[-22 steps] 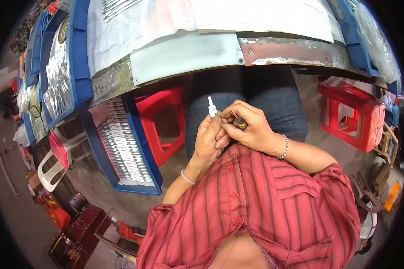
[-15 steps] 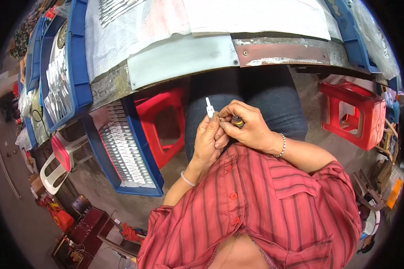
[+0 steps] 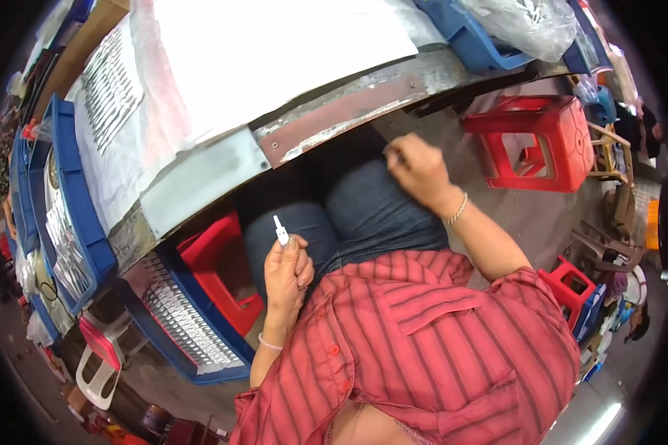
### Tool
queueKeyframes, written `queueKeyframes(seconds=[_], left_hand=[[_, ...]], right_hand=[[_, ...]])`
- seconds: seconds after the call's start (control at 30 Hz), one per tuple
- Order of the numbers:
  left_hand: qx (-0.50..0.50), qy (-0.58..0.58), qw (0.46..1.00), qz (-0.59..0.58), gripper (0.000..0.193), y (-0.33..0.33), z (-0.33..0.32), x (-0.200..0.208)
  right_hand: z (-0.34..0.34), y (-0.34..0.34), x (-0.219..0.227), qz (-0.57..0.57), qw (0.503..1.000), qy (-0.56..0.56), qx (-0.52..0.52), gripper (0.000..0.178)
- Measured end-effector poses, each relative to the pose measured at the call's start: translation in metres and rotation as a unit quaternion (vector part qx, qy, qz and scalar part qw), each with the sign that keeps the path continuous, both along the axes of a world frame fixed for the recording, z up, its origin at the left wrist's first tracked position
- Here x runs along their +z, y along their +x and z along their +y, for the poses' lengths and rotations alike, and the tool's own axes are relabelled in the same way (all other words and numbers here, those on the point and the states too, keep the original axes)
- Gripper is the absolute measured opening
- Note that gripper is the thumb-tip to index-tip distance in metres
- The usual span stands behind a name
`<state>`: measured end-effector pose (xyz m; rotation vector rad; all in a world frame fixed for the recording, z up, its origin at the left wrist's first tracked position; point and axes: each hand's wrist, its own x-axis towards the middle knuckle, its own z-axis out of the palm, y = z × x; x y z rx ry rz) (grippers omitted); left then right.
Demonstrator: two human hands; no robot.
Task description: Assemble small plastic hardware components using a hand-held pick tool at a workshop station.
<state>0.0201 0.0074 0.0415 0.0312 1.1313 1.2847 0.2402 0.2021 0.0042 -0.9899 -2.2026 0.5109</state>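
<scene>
Between the thumb and fingers of my left hand (image 3: pixel 288 276), closed above my left thigh, a small pale piece (image 3: pixel 281 232) stands upright. Its tip is narrow and its wider body has small dark marks; its lower end is hidden in my grip. My right hand (image 3: pixel 421 172) is out over my right thigh, close to the bench edge, apart from the left. Its fingers are curled, and a dark bit shows at them, too small and blurred to name.
A bench edge with a metal plate (image 3: pixel 204 182) crosses ahead, white paper (image 3: pixel 274 52) on top. Rows of slim silver pieces (image 3: pixel 111 89) lie at its left. A blue tray (image 3: pixel 234 371) of similar pieces sits below left. Red stools (image 3: pixel 531 141) stand on the right.
My hands have parted: the right moved away to the right and forward, while the left keeps the pale piece. The dark, yellow-banded tool seen earlier in my right hand no longer shows clearly. The view has turned.
</scene>
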Motion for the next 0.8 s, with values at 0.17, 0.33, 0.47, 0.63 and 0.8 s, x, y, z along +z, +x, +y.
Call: queueKeyframes(seconds=[0.17,0.33,0.47,0.63,0.8], left_hand=[[-0.044,0.001,0.999,-0.001,0.021,0.007,0.014,-0.001],[-0.052,-0.01,0.999,0.009,0.02,0.002,0.009,0.001],[-0.035,-0.006,0.999,-0.024,0.021,-0.007,0.005,0.004],[-0.059,-0.001,0.997,-0.049,0.019,-0.011,0.004,-0.002],[-0.077,0.055,0.993,-0.073,0.023,-0.015,0.001,-0.019]], right_hand=[[0.123,0.108,-0.124,-0.074,0.984,-0.062,-0.147,0.02],[0.123,0.114,-0.119,0.021,0.956,-0.155,-0.247,0.026],[0.047,0.098,-0.049,-0.072,0.965,-0.166,-0.187,0.017],[-0.003,0.013,0.092,-0.038,0.992,-0.113,0.028,0.009],[0.027,-0.089,0.159,0.026,0.978,-0.129,0.162,0.006]])
